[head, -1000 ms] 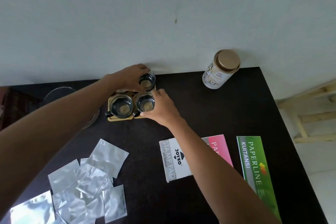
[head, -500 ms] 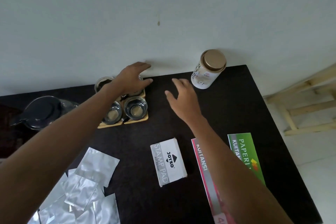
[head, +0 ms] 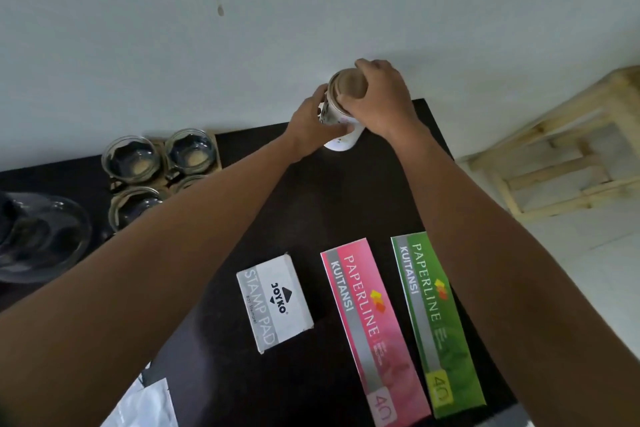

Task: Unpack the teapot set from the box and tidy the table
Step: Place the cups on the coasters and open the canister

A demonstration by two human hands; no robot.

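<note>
Two bare forearms reach in from the bottom edge, with no sleeve, watch, ring or band showing on either. The left hand [head: 308, 128] and the right hand [head: 381, 100] are bare and ungloved, fingers [head: 362, 65] uncovered.

wall: plain pale grey-white [head: 311, 10], with a small brownish drip mark [head: 220, 10] high up
surface: dark, near-black top [head: 311, 211] pushed right up against the wall
floor: light-coloured [head: 588, 263], off to the right
furniture: bare wooden frame [head: 554, 156] standing beside the surface
light: soft and even, no hard shadows
</note>
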